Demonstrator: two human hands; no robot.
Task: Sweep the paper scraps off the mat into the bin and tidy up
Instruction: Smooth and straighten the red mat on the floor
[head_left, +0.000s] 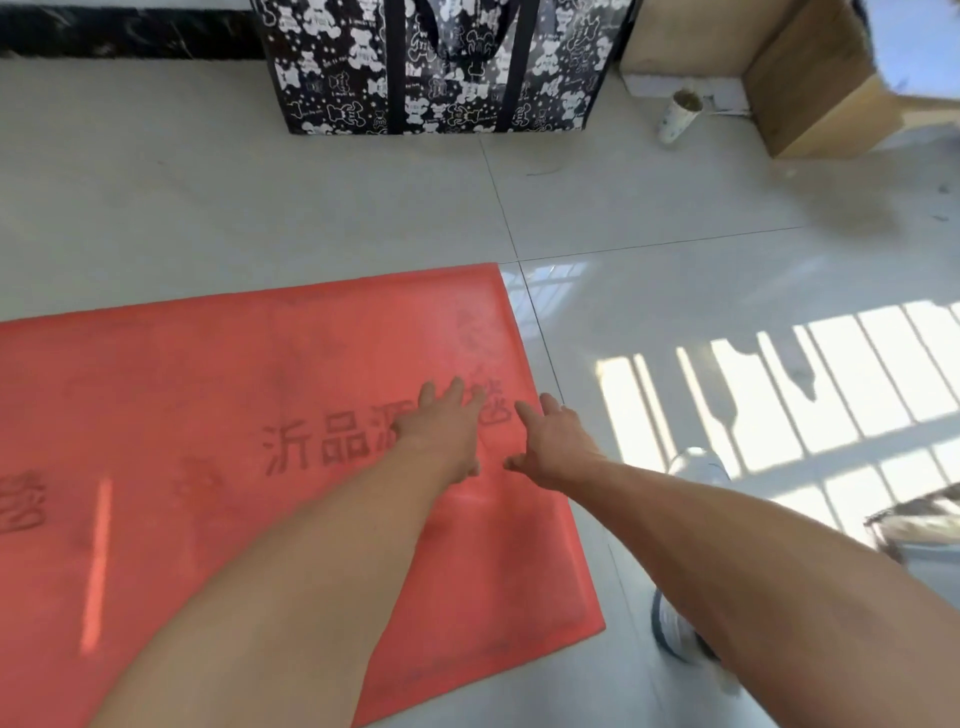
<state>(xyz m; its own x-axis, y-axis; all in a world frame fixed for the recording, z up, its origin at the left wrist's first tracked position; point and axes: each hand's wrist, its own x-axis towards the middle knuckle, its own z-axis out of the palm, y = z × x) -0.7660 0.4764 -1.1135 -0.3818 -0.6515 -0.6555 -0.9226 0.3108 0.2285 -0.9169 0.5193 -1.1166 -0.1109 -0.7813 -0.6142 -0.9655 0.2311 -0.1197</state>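
Observation:
A red mat (208, 395) with darker printed characters lies on the pale tiled floor. Both my arms reach out over its right part. My left hand (447, 431) is flat, fingers spread, palm down over the printed characters. My right hand (553, 441) is beside it near the mat's right edge, fingers apart and holding nothing. I see no paper scraps on the visible mat surface. No bin is clearly in view.
A black-and-white patterned bag (441, 67) stands on the floor beyond the mat. A cardboard box (815, 88) and a paper roll (678, 117) sit at the back right. A white shoe (675, 623) is under my right arm. Sunlight stripes fall on the floor at right.

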